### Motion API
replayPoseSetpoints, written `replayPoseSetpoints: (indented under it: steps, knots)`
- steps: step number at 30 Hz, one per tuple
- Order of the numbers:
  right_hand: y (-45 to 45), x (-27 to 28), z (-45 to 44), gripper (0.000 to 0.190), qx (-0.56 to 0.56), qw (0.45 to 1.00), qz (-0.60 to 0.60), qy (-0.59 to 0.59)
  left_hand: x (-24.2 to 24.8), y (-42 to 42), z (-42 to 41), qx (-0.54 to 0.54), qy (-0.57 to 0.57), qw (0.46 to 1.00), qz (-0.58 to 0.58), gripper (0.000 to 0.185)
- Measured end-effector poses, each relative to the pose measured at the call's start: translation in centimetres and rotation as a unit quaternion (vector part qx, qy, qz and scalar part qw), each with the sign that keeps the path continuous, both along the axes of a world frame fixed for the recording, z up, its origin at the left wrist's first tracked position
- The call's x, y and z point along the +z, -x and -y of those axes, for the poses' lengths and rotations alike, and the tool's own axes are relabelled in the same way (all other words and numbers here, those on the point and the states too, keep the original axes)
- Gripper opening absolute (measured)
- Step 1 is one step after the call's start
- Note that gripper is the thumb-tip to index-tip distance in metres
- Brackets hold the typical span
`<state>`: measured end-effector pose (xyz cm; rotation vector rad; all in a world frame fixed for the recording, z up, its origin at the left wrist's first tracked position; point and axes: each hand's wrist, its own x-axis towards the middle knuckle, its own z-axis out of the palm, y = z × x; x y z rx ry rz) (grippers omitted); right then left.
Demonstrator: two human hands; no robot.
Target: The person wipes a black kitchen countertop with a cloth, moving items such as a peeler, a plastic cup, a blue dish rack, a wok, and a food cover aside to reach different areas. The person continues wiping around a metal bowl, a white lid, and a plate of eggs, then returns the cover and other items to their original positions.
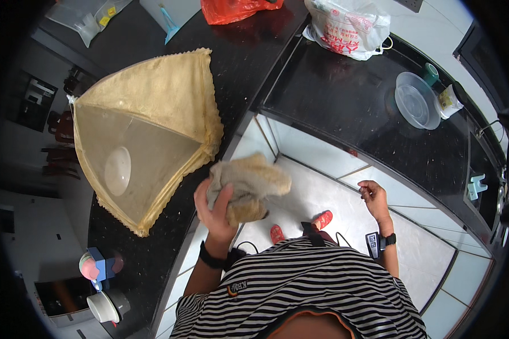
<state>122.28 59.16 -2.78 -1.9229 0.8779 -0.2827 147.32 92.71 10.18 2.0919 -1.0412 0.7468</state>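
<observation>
My left hand [217,208] grips a crumpled grey-and-tan cloth [248,186], holding it above the floor beside the counter edge. Just past the cloth, a yellow tent-shaped food cover [157,84] with a ruffled hem stands on the black countertop [246,72]. Through its sheer side panel shows a white bowl [118,171]. My right hand [374,198] hangs over the floor at the right, apart from the counter. Its fingers are loosely curled; whether anything small is between the fingertips is hidden.
On the right counter are a clear plastic basin [416,101], a green cup [430,74] and a labelled container [450,101]. A white plastic bag [348,27] and a red bag [237,10] lie at the back. Near left, a white pot [103,307] stands beside a blue holder [102,265].
</observation>
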Motion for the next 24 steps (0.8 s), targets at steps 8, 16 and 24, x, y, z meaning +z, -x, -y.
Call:
replayPoseSetpoints:
  steps: [8, 16, 24]
  knots:
    - [3.4, 0.9, 3.9, 0.012, 0.036, 0.999, -0.01, 0.031, -5.4, -10.6, 9.6, 0.151, -0.356, 0.918, 0.083, 0.049]
    - [5.7, 4.3, 6.0, 0.013, 0.0, 0.995, -0.028, 0.094, -5.2, -13.9, 15.8, 0.114, -0.346, 0.93, 0.059, 0.05]
    - [2.4, 4.0, 9.3, 0.013, -0.085, 0.957, -0.018, 0.276, -5.9, -20.3, 30.0, 0.119, -0.388, 0.905, 0.124, 0.047]
